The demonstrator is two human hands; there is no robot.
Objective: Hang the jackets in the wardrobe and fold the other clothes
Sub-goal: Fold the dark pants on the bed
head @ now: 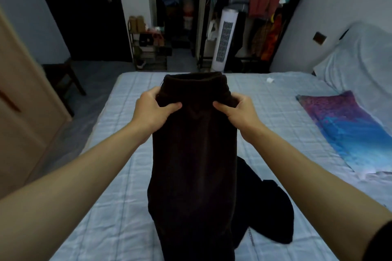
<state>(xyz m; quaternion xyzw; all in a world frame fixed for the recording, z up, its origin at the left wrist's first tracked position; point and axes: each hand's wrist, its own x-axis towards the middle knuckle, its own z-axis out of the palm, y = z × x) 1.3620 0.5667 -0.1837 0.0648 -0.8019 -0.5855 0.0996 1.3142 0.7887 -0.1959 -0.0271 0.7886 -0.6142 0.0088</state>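
Pale checked bed [275, 116] in a dim room, clothes rack [265, 6] and white tower fan [223, 40] beyond its far edge. Held up over the bed: dark brown garment [191, 165], long axis vertical, banded opening uppermost, gripped near the top by left hand [152, 110] and right hand [239, 112], fingers curled into the fabric.

No legible text, labels or numbers from where I stand. The dark garment [191, 154] shows no readable tag. The tower fan [223, 44] at 1 o'clock and the shoe rack [148, 53] at 11 are too blurred.
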